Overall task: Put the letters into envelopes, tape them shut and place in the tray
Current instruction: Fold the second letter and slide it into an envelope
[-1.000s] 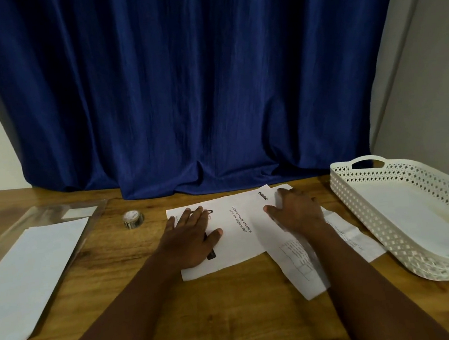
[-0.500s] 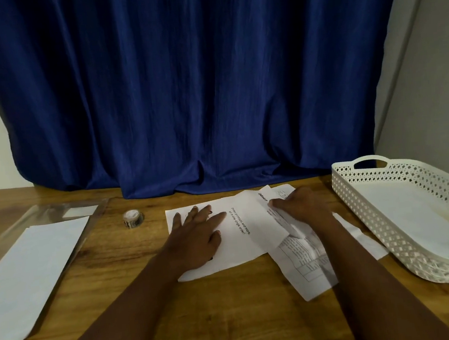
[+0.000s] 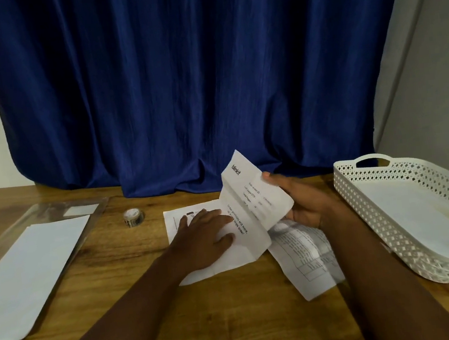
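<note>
A printed white letter (image 3: 251, 194) lies mid-table, its right part lifted and bent up. My right hand (image 3: 302, 203) grips that raised edge, thumb on the printed side. My left hand (image 3: 205, 233) rests flat on the letter's left part, pressing it to the wood. A second printed sheet (image 3: 306, 255) lies under and to the right of it, partly hidden by my right forearm. White envelopes (image 3: 25, 276) lie stacked at the left on a clear plastic sleeve (image 3: 54, 210). A small tape roll (image 3: 133, 217) stands behind them. The white perforated tray (image 3: 376, 214) sits at the right with a white envelope inside.
A dark blue curtain (image 3: 179, 77) hangs along the table's back edge. A grey wall (image 3: 438, 89) rises behind the tray. Bare wooden tabletop (image 3: 220, 315) lies in front of the papers, between my forearms.
My right hand went from lying on the papers to gripping the letter's right edge and lifting it up, folding it toward the left. My left hand stayed pressed on the sheet.
</note>
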`<action>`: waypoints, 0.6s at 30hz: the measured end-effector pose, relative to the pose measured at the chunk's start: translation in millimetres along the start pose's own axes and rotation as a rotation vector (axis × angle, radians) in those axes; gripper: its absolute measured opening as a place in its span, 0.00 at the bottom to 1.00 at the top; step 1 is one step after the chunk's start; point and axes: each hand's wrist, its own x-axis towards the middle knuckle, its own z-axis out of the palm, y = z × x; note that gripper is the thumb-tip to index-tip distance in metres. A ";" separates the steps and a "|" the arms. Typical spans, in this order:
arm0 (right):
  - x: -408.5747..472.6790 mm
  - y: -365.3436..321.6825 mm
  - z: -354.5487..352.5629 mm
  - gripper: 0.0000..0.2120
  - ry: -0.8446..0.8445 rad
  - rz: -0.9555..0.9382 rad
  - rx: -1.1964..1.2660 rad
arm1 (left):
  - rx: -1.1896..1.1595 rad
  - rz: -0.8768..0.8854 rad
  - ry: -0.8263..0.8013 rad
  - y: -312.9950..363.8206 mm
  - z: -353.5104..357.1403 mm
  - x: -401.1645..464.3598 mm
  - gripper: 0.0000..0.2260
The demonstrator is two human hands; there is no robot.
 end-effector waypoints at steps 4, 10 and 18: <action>4.4 6.5 18.8 0.25 -0.056 -0.054 -0.154 | -0.008 -0.025 -0.041 3.2 -7.5 -2.9 0.27; 7.8 12.4 39.5 0.30 -0.065 -0.123 -0.210 | -0.709 -0.233 0.153 1.9 -19.0 -28.7 0.25; 16.2 28.1 54.9 0.25 -0.079 -0.108 -0.385 | -1.138 -0.370 0.697 -62.5 -41.0 -7.2 0.08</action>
